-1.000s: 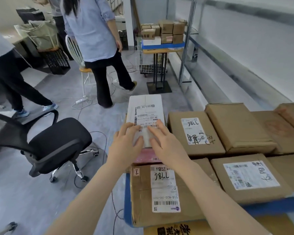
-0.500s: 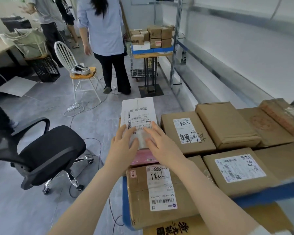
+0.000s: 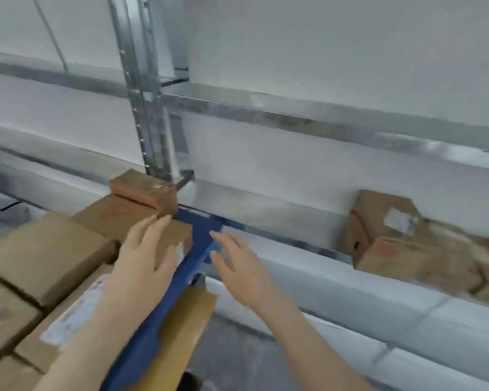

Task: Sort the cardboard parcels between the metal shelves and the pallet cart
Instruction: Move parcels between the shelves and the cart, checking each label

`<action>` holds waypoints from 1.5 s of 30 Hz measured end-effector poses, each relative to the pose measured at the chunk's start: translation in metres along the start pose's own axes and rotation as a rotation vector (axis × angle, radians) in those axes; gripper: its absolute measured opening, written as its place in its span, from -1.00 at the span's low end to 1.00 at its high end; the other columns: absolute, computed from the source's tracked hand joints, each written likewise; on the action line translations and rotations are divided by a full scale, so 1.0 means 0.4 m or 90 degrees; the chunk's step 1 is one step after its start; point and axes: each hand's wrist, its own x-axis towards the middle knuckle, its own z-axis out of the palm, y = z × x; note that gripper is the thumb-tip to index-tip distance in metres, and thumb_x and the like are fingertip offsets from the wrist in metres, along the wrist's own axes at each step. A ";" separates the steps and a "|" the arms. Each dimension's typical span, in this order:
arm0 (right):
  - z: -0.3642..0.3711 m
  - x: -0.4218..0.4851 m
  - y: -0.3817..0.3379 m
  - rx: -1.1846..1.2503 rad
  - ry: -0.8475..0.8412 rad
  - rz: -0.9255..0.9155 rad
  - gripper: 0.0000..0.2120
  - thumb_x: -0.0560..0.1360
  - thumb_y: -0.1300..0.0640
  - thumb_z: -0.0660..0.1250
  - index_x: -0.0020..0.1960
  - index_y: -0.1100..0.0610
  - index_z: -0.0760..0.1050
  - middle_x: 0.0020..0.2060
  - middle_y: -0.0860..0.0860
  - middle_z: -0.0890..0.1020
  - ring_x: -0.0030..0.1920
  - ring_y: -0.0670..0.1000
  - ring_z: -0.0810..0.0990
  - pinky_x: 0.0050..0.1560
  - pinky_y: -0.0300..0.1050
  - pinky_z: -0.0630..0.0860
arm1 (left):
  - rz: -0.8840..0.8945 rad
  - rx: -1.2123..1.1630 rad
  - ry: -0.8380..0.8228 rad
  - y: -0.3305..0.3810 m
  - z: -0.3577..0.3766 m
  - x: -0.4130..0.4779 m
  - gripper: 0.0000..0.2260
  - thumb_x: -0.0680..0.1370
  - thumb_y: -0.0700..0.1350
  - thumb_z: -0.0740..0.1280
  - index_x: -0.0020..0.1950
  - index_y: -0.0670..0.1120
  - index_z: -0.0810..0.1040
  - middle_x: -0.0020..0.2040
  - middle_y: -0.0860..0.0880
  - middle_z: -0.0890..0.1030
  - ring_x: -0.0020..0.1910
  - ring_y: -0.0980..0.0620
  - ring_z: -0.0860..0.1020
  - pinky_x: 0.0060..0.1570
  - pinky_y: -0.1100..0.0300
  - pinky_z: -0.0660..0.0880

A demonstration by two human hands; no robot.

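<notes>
Several brown cardboard parcels (image 3: pixel 48 249) lie flat on the blue pallet cart (image 3: pixel 198 244) at the lower left. A small taped parcel (image 3: pixel 144 190) sits on top at the cart's far corner. My left hand (image 3: pixel 144 255) hovers with straight fingers over a parcel at the cart's right edge, fingertips close to the small parcel. My right hand (image 3: pixel 237 261) is spread, holding nothing, above the blue frame and the gap to the metal shelves (image 3: pixel 294 117). Two more parcels (image 3: pixel 401 238) rest on the low shelf at the right. The frame is motion-blurred.
A grey upright post (image 3: pixel 147 108) of the shelving stands just behind the cart's corner. Another cardboard box (image 3: pixel 187 331) sits under the cart's blue frame. Grey floor (image 3: pixel 246 359) shows between cart and shelf.
The view has swung right, from the room to the shelves. Both hands have left the white-labelled parcel they rested on and now hover at the cart's right edge.
</notes>
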 end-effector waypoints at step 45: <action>-0.438 0.031 0.372 0.036 0.017 -0.093 -0.49 0.35 0.27 0.44 0.13 -0.24 0.49 0.34 -0.19 0.36 0.27 0.04 0.46 0.26 -0.22 0.37 | -0.159 0.017 0.004 0.369 0.513 0.080 -0.59 0.49 0.13 0.14 0.34 0.26 0.23 0.49 0.23 0.05 0.42 -0.11 0.15 0.28 -0.09 0.30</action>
